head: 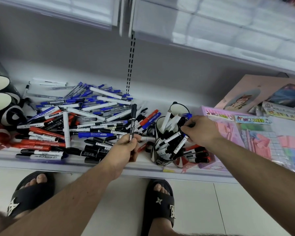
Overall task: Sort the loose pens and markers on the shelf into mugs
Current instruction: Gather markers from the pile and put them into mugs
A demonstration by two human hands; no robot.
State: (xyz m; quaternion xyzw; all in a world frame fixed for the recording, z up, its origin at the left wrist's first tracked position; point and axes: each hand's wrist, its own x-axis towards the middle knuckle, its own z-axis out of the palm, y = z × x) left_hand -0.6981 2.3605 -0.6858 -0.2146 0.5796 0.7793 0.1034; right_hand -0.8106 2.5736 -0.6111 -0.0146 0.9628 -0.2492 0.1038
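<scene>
**Q:** White shop shelving, is it? How far along is the sorting?

**R:** Yes, a white shelf (143, 169) under another shelf, with tiled floor below. I'd judge it well short of half done. A big heap of loose pens and markers (78, 121), blue, black, red and white, lies spread on the shelf left of the black mug (162, 155). That black mug is crowded with black-and-white markers. Just behind it a second black mug (160, 124) holds a few white ones, and a third one (179, 108) stands behind that. A red mug (186, 163), just right of the black mug, holds red-capped markers. Far left of the heap stand more mugs (0, 99), which look unfilled.

**Q:** And the hands?

**R:** The left hand (126, 150), just left of the black mug, grips a slim black pen (132, 121) by its lower end, the pen standing upright above the heap. The right hand (201, 130) hovers over the black mug, fingers curled and pinching the top of a marker (180, 145) that leans in it.

**Q:** What's beside all that?

**R:** Pink craft packets (228, 126), right of the mugs.
</scene>
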